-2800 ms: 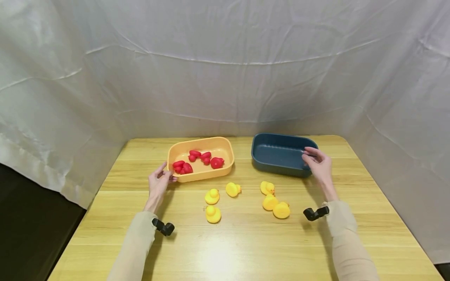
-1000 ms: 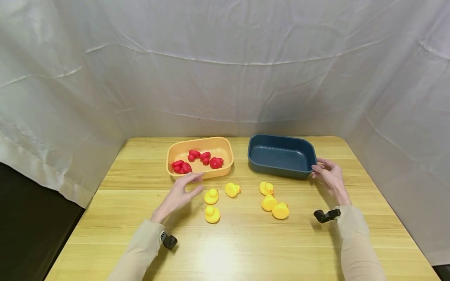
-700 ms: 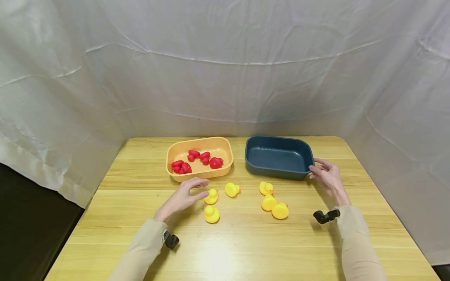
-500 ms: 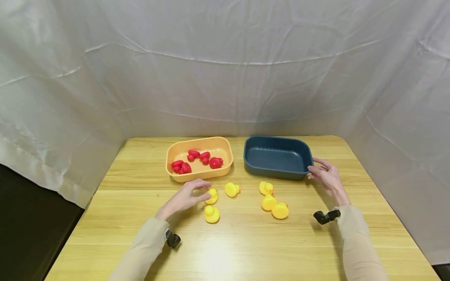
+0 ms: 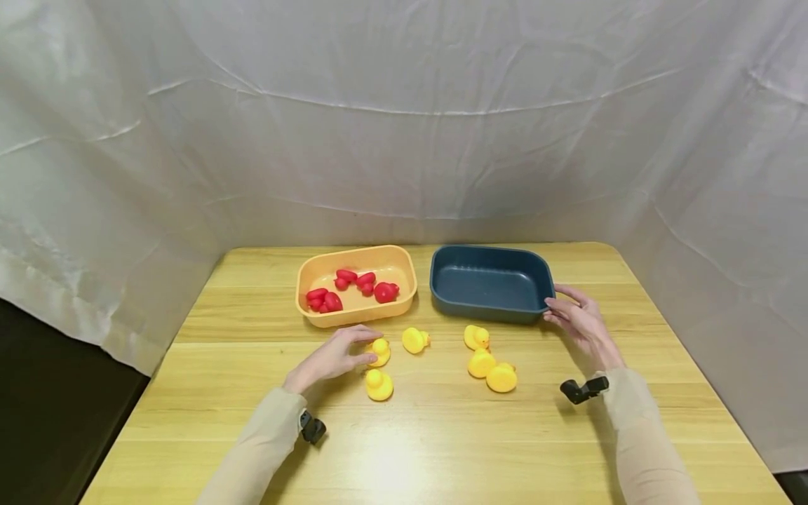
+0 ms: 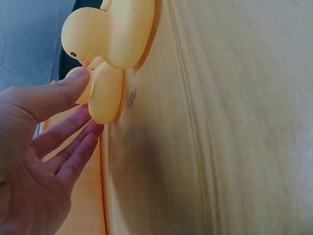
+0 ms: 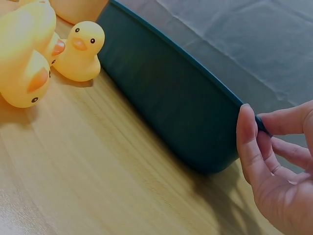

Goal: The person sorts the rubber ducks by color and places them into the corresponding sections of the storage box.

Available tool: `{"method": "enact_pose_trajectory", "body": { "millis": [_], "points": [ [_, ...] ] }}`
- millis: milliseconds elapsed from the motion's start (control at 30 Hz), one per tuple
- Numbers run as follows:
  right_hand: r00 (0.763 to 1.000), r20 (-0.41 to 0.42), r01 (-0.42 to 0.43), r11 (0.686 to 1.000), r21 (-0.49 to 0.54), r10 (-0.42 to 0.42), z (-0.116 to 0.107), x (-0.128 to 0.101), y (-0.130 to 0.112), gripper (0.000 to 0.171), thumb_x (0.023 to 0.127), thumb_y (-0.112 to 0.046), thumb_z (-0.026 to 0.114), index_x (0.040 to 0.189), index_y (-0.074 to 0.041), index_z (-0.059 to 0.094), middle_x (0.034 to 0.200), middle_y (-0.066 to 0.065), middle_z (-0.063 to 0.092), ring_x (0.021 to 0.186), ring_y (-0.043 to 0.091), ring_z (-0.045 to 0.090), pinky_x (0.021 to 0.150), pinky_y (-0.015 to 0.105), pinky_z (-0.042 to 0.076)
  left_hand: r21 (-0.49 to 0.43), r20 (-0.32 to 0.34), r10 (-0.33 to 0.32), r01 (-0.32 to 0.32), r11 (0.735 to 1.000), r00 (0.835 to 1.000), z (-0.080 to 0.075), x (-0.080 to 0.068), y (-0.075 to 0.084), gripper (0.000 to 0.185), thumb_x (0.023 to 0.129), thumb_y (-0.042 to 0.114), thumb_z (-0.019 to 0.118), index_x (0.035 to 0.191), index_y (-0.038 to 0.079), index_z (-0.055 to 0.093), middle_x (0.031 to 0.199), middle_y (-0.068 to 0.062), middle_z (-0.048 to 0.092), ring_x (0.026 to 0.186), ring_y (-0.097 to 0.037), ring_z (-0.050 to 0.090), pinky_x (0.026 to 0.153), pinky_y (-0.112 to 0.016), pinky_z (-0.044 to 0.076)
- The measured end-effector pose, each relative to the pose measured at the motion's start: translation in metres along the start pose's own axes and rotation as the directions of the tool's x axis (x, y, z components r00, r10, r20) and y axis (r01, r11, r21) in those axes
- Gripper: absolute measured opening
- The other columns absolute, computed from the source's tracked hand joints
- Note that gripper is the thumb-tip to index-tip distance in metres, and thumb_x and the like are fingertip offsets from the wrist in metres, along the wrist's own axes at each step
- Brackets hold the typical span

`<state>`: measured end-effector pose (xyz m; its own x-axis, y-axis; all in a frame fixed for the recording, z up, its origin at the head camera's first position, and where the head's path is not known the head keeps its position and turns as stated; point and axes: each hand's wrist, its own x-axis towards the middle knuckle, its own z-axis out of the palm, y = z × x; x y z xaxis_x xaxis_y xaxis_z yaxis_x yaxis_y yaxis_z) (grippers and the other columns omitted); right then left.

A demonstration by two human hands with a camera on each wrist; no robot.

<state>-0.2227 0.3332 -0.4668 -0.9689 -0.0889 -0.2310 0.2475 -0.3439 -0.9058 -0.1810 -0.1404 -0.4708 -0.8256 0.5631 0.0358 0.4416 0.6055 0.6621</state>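
A: Where is the left hand [image 5: 332,358]?
B: Low over the wooden table [image 5: 442,435], reaching up and to the right from its sleeve, palm down. Its fingertips [image 6: 80,78] meet a yellow duck [image 5: 379,352] just in front of the orange tray [image 5: 353,319], thumb on one side and fingers on the other.

A: Is it gripping the duck?
B: The fingers close in around it, but from the wrist view they may only be touching it; I cannot tell whether it is a firm pinch. The duck sits on the table, upright.

A: Which way does it face?
B: Hard to read under the hand. A second duck [image 5: 379,385] sits just nearer the person.

A: And the right hand [image 5: 577,319]?
B: It pinches the rim at the right end of the dark blue tray [image 5: 489,314], thumb [image 7: 247,129] outside the wall and fingers over the rim. The tray's long axis runs left to right, beside the orange tray, opening upward.

A: Anything else?
B: Red ducks [image 5: 350,287] lie in the orange tray, and four more yellow ducks [image 5: 482,358] stand between the hands.
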Motion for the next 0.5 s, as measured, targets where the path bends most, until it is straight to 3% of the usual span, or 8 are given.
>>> {"method": "enact_pose_trajectory", "body": {
  "millis": [200, 500],
  "points": [
    [0.999, 0.030, -0.036, 0.997, 0.065, 0.034, -0.002, 0.001, 0.000, 0.068, 0.086, -0.001, 0.054, 0.142, -0.004, 0.015, 0.080, 0.007, 0.061, 0.067, 0.016, 0.064, 0.065, 0.023, 0.056, 0.030, -0.023, 0.031, -0.031, 0.999, 0.999, 0.003, 0.002, -0.004, 0.040, 0.083, 0.024, 0.062, 0.119, 0.009, 0.057, 0.118, -0.002, 0.058, 0.113, -0.017, 0.051, 0.100, -0.038, 0.041],
    [0.999, 0.043, -0.035, 0.996, 0.078, 0.032, -0.003, 0.001, 0.000, 0.072, 0.085, -0.001, 0.056, 0.142, -0.004, 0.013, 0.081, 0.006, 0.061, 0.067, 0.016, 0.064, 0.065, 0.024, 0.056, 0.011, -0.055, 0.087, -0.087, 0.996, 0.995, 0.006, 0.004, -0.011, 0.033, 0.083, 0.024, 0.062, 0.114, 0.012, 0.059, 0.110, 0.002, 0.061, 0.107, -0.014, 0.055, 0.096, -0.036, 0.044]
  ]
}}
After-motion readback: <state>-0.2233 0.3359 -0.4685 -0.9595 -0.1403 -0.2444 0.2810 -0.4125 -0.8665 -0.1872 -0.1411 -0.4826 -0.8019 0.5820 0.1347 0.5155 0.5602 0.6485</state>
